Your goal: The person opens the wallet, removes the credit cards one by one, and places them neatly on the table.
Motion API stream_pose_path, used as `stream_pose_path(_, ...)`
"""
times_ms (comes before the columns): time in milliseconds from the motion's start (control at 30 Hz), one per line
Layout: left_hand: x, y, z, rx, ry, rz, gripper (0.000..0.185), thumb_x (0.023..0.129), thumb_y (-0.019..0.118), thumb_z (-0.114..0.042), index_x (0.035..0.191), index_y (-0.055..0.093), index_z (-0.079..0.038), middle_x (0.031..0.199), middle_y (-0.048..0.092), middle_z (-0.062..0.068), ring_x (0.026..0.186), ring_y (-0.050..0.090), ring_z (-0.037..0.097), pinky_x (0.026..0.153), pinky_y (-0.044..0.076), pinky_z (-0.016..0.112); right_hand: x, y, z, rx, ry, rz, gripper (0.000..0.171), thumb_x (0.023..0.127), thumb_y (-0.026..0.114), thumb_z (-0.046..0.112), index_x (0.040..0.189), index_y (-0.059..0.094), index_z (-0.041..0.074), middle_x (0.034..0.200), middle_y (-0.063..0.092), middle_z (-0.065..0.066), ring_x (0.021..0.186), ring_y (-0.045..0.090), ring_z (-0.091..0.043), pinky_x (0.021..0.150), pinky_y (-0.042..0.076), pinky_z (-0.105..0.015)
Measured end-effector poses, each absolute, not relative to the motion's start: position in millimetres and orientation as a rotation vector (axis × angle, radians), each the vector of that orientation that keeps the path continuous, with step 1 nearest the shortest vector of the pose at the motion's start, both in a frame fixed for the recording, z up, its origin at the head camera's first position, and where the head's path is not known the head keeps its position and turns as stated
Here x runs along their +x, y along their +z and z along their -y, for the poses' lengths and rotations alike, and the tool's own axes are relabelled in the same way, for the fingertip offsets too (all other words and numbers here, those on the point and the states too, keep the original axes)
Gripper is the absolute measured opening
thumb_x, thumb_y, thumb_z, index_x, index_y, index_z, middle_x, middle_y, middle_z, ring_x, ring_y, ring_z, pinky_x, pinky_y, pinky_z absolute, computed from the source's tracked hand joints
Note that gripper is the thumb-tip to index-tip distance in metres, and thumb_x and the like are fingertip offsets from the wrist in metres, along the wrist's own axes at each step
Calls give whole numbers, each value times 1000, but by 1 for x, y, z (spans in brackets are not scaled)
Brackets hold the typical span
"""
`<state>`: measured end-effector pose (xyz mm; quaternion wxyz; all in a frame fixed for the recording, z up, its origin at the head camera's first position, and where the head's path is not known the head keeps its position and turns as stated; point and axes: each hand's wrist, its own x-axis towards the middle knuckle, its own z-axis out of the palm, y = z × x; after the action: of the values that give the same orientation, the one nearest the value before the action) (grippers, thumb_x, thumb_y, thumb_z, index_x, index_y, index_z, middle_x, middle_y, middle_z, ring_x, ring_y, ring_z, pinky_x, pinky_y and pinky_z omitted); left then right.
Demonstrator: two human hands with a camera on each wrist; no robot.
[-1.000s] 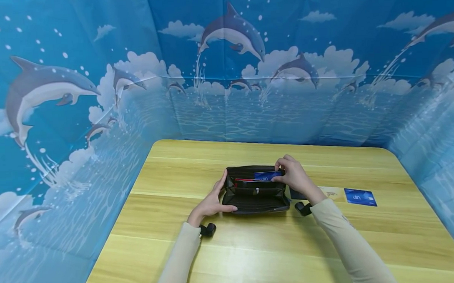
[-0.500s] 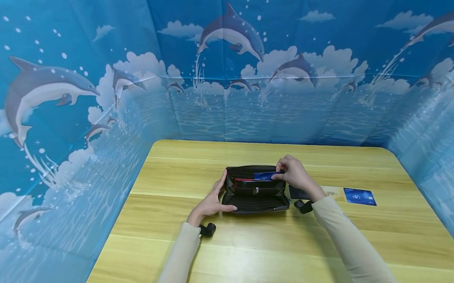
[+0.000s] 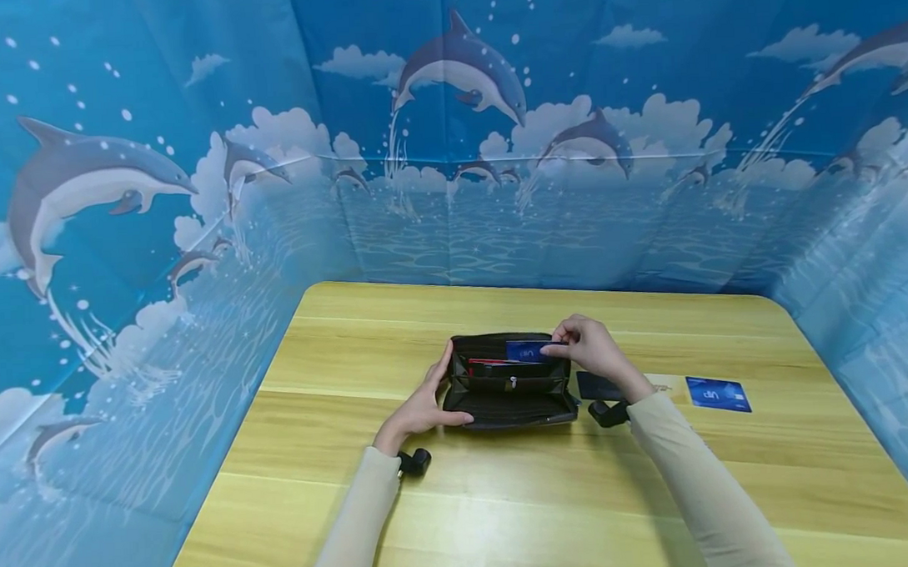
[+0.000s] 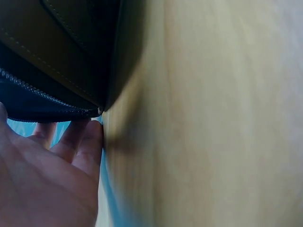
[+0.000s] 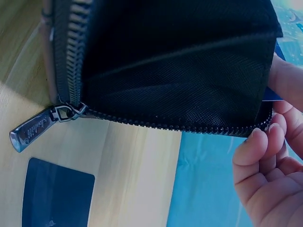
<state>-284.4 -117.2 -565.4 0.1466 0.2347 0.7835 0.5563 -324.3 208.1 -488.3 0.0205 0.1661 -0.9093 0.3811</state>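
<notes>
A black zip wallet lies spread open on the table, its compartments facing up. My left hand holds its left end, thumb at the front corner and fingers along the side; the left wrist view shows those fingers against the zipped edge. At the back right, my right hand pinches a blue card standing partly inside a rear compartment. In the right wrist view only a blue sliver of that card shows beside the thumb. Something red-edged sits in the wallet, left of the card.
Right of the wallet lie a dark card, a gold card partly hidden by the right wrist, and another blue card. A metal zip pull hangs off the wallet's corner. A dolphin-print curtain surrounds the wooden table.
The blue card in my right hand has risen slightly and shows more of its face above the compartment. My right hand has shifted a little rightward; the left hand stays on the wallet.
</notes>
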Motion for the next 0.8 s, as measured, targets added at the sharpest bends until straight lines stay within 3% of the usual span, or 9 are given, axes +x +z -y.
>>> stream_pose_path(200, -272, -533, 117, 710, 1546, -2231, 114, 81, 77, -19, 151, -12, -31, 156, -4, 11, 141, 2, 33, 106, 16, 58, -322, -486, -208, 483, 1266, 2828, 26, 83, 75, 30, 80, 64, 6, 77, 48, -7, 64, 41, -22, 60, 35, -35)
stream_pose_path(800, -272, -533, 118, 720, 1531, -2247, 115, 81, 77, -19, 151, -13, -29, 156, -4, 11, 141, 2, 33, 106, 16, 58, -322, -485, -212, 377, 1448, 2859, 36, 82, 74, 39, 85, 64, 4, 78, 49, -8, 67, 40, -24, 60, 34, -34)
